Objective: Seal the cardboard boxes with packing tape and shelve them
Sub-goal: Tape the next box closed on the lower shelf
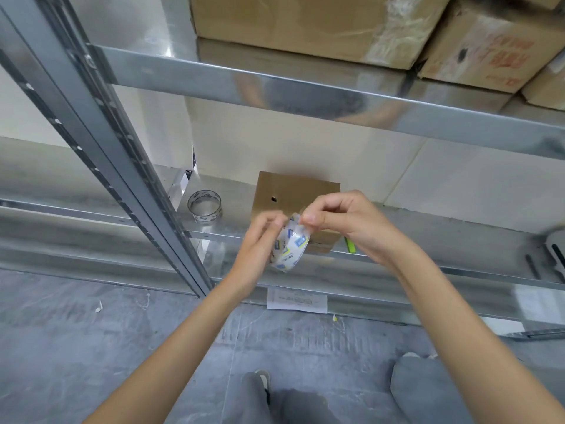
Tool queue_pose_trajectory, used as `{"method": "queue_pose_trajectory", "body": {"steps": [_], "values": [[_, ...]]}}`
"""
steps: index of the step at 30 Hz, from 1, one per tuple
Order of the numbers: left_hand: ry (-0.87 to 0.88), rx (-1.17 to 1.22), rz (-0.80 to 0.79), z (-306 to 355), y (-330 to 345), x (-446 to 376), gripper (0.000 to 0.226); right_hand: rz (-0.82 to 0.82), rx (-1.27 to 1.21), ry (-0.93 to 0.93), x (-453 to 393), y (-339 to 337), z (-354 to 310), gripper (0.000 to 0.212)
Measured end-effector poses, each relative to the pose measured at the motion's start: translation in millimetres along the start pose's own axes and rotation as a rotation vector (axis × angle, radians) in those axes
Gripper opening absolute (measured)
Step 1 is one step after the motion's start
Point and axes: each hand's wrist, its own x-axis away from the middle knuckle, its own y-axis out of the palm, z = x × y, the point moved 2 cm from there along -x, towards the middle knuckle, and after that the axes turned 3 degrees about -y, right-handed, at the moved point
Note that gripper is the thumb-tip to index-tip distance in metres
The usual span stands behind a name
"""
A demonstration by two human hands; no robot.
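A roll of clear packing tape with blue and white print is held in front of the lower shelf. My left hand grips the roll from the left side. My right hand pinches the roll's top edge between thumb and forefinger. Behind both hands a small brown cardboard box with a round hole in its top sits on the metal shelf. My hands hide the box's front part.
A second, nearly used-up tape roll stands on the shelf left of the box. A yellow-green pen-like object lies right of it. Larger cardboard boxes fill the upper shelf. A grey upright post runs at left. Concrete floor lies below.
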Motion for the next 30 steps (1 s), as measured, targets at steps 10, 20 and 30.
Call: {"method": "queue_pose_trajectory", "body": {"steps": [10, 20, 30], "values": [[-0.233, -0.223, -0.628, 40.7, -5.1, -23.6, 0.055, -0.043, 0.011, 0.015, 3.3, -20.1, -13.2, 0.013], [0.079, -0.192, -0.483, 29.4, 8.4, 9.4, 0.032, 0.163, 0.135, 0.041, -10.4, -21.2, 5.2, 0.011], [0.134, -0.087, -0.259, 12.2, 6.9, 17.8, 0.031, 0.281, -0.111, 0.144, -23.4, -9.4, 38.3, 0.02]]}}
